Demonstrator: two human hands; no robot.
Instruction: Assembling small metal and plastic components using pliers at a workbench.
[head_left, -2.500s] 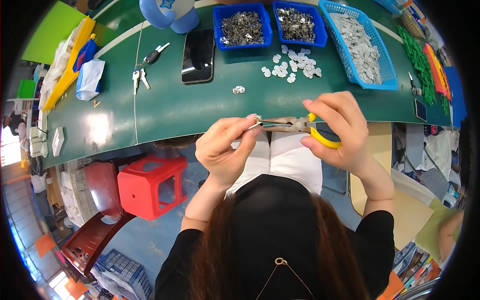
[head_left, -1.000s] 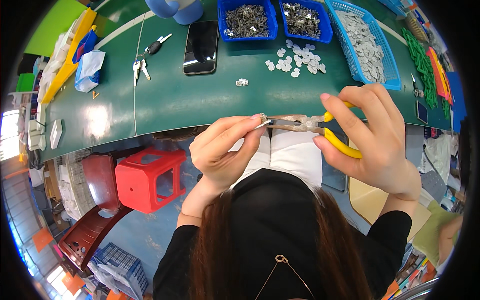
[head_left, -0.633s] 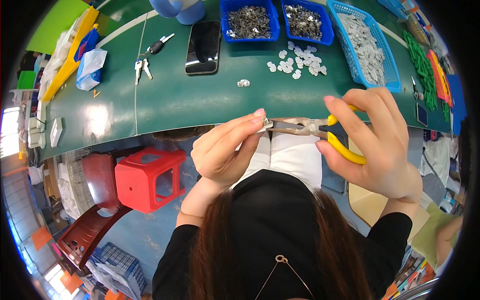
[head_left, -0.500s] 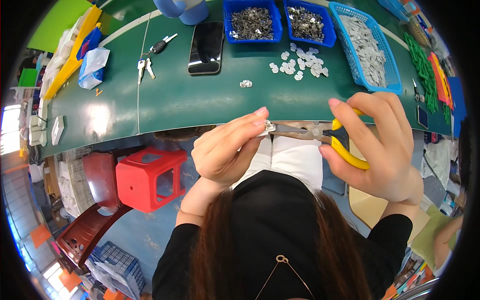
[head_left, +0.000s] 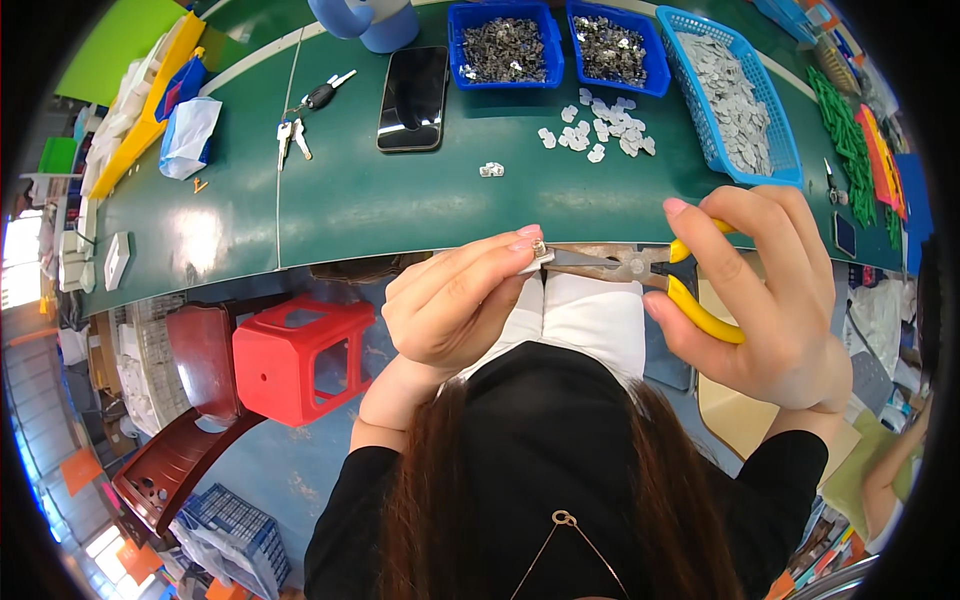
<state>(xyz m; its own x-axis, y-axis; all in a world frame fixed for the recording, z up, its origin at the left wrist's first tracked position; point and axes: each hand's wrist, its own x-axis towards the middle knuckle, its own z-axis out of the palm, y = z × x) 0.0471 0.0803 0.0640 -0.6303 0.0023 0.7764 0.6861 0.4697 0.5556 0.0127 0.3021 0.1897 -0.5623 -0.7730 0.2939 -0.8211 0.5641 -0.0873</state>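
My left hand (head_left: pixel 455 295) pinches a small white plastic part (head_left: pixel 537 262) with a bit of metal on it, just off the table's front edge. My right hand (head_left: pixel 765 290) holds long-nose pliers (head_left: pixel 632 268) by their yellow handles, the thumb on the lower one and fingers round the upper. The plier tips reach left to the white part and meet it at my left fingertips. Whether the jaws grip its metal piece is too small to tell. Beyond my hands, one white part with metal (head_left: pixel 491 170) lies alone on the green table (head_left: pixel 380 200).
Loose white pieces (head_left: pixel 605 130) lie before two blue bins (head_left: pixel 505 45) of small metal parts. A light-blue basket (head_left: pixel 735 100) of white pieces stands to their right. A phone (head_left: pixel 412 100) and keys (head_left: pixel 300 125) lie left. A red stool (head_left: pixel 300 360) stands below the table.
Both hands stay nearly in place; the pliers and white part have shifted very slightly to the right. At the far right, another person's arm has moved.
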